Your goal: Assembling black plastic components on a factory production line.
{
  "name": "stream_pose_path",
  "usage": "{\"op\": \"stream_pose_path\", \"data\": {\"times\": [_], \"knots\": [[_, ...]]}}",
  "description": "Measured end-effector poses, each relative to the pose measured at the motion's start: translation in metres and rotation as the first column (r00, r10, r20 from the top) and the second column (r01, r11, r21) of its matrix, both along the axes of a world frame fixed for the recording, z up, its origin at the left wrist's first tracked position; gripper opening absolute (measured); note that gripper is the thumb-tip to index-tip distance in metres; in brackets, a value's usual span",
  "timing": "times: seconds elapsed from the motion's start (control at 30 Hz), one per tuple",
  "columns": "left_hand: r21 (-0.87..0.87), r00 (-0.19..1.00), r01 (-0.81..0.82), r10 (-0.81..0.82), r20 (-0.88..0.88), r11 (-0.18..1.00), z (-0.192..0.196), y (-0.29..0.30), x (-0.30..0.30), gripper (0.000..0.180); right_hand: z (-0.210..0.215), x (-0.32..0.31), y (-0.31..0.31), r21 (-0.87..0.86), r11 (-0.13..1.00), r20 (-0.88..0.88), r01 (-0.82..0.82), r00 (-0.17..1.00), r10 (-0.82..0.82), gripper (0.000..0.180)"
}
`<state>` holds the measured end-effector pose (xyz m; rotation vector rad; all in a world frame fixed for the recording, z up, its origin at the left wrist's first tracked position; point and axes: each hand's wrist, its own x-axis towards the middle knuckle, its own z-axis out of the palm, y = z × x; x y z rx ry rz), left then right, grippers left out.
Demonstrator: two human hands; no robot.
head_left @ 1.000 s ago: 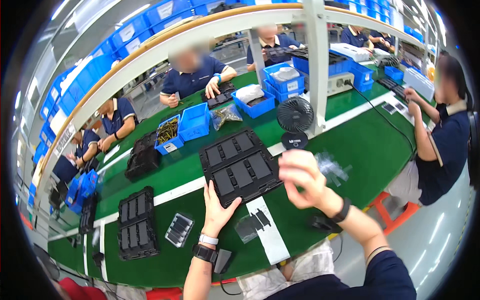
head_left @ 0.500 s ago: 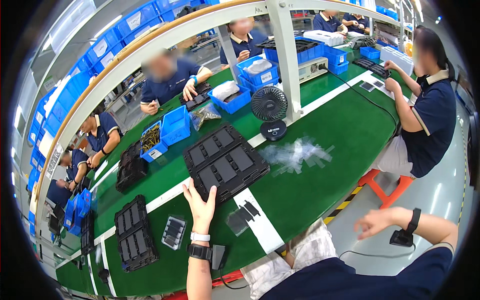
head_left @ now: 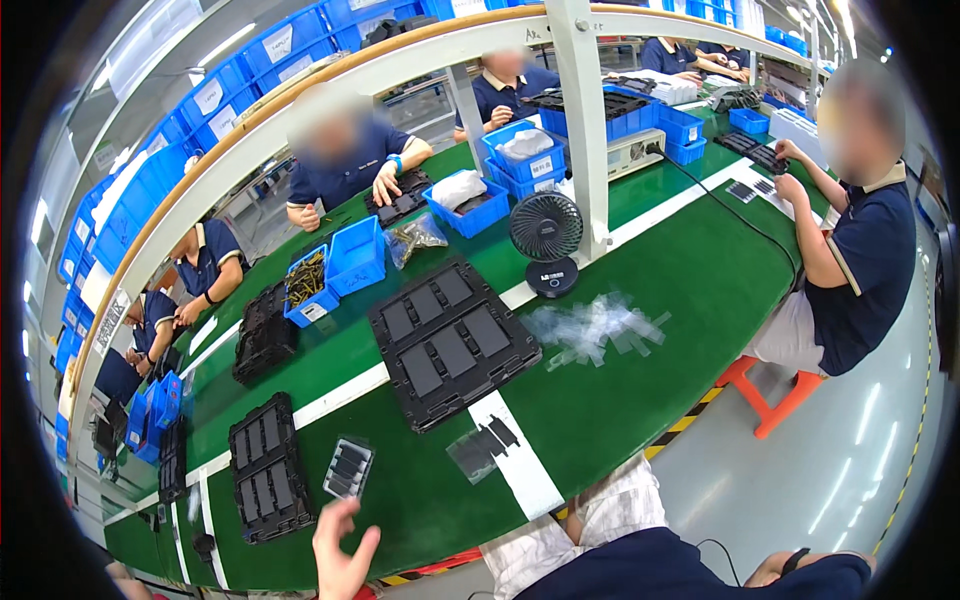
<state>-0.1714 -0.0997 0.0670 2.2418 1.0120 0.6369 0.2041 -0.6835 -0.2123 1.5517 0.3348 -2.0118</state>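
Observation:
My left hand (head_left: 342,550) is open, fingers spread, at the near edge of the green table. It holds nothing. Just beyond its fingertips lies a small clear-and-white sheet with black strips (head_left: 348,468). My right hand (head_left: 768,570) is low at the right by my side, off the table, its fingers hidden behind my body. In front of me a large black tray with grey rectangular panels (head_left: 455,345) rests flat, touched by neither hand. By its near corner lies a clear film with black strips (head_left: 484,448). A similar black tray (head_left: 270,468) lies farther left.
A black fan (head_left: 546,240) stands by the white post (head_left: 580,130). Thin clear film strips (head_left: 598,328) lie right of the large tray. Blue bins (head_left: 356,256), one with brass-coloured parts, sit beyond. Co-workers sit across and at the right, one near an orange stool (head_left: 765,395).
My left hand has let go of the large tray's near edge and drawn back toward me. My right hand has dropped lower, beside my body. The view has shifted slightly.

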Motion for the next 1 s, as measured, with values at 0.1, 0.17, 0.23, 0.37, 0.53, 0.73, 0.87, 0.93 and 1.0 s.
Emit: {"op": "stream_pose_path", "data": {"times": [0.1, 0.17, 0.23, 0.37, 0.53, 0.73, 0.87, 0.93, 1.0], "knots": [[-0.668, 0.991, 0.068, 0.027, 0.131, 0.741, 0.002, -0.036, -0.041, 0.014, -0.029, 0.008, -0.022, 0.008, 1.000, 0.053, 0.012, 0.999, -0.013, 0.090], [-0.877, 0.993, -0.036, -0.078, -0.084, 0.479, -0.017, -0.051, -0.083, 0.015, -0.048, 0.007, -0.037, 0.015, 1.000, 0.075, 0.006, 0.997, -0.007, 0.090], [-0.971, 0.986, -0.150, -0.037, -0.160, 0.186, -0.048, -0.084, -0.121, 0.021, -0.062, 0.014, -0.050, 0.024, 1.000, 0.107, -0.005, 0.994, 0.003, 0.090], [-0.986, 0.978, -0.124, -0.153, -0.140, 0.111, -0.139, -0.065, -0.200, 0.040, -0.083, 0.027, -0.076, 0.035, 0.999, 0.179, 0.008, 0.984, -0.014, 0.089], [-0.969, 0.977, -0.190, -0.067, -0.203, 0.155, -0.181, -0.041, -0.266, 0.039, -0.096, 0.033, -0.103, 0.053, 0.998, 0.263, 0.026, 0.964, -0.039, 0.088], [-0.941, 0.966, -0.257, 0.025, -0.258, 0.221, -0.202, 0.003, -0.293, 0.039, -0.112, 0.039, -0.112, 0.098, 0.993, 0.373, 0.063, 0.923, -0.095, 0.086], [-0.915, 0.950, -0.313, 0.088, -0.301, 0.254, -0.240, 0.028, -0.347, 0.038, -0.119, 0.041, -0.119, 0.124, 0.988, 0.432, 0.087, 0.892, -0.133, 0.086], [-0.902, 0.939, -0.343, 0.119, -0.323, 0.263, -0.251, 0.036, -0.369, 0.038, -0.121, 0.040, -0.126, 0.133, 0.986, 0.459, 0.098, 0.876, -0.148, 0.085], [-0.886, 0.928, -0.370, 0.149, -0.341, 0.278, -0.255, 0.048, -0.378, 0.038, -0.124, 0.041, -0.128, 0.147, 0.983, 0.487, 0.110, 0.857, -0.169, 0.085]]}}
